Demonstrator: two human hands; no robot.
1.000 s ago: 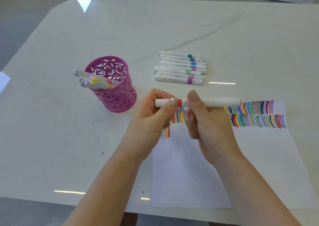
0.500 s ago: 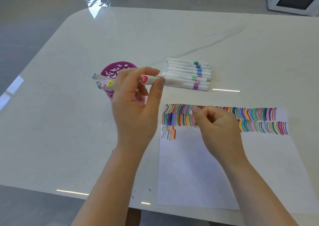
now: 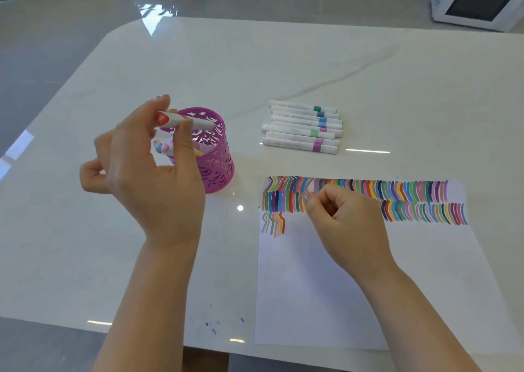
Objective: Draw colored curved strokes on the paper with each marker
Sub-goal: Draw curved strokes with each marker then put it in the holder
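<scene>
My left hand point(image 3: 147, 170) pinches a white marker with a red end cap point(image 3: 181, 120) between thumb and fingers, holding it over the rim of the pink lattice pen cup point(image 3: 218, 156). Several other markers stick out of the cup behind the hand. My right hand point(image 3: 343, 224) rests on the white paper point(image 3: 326, 292) with its fingers curled and nothing visible in them. Two rows of coloured curved strokes point(image 3: 411, 198) run along the paper's top, with a short third row at the left. A row of several white markers point(image 3: 302, 126) lies on the table beyond the paper.
The white marble table point(image 3: 397, 82) has a rounded far-left corner and its near edge runs just below the paper. Blue ink spots point(image 3: 214, 325) mark the table near that edge. A white appliance point(image 3: 476, 2) stands on the floor at the far right.
My left hand took the red-capped marker from both hands' grip and carried it left to the pink cup. My right hand let go and settled on the paper.
</scene>
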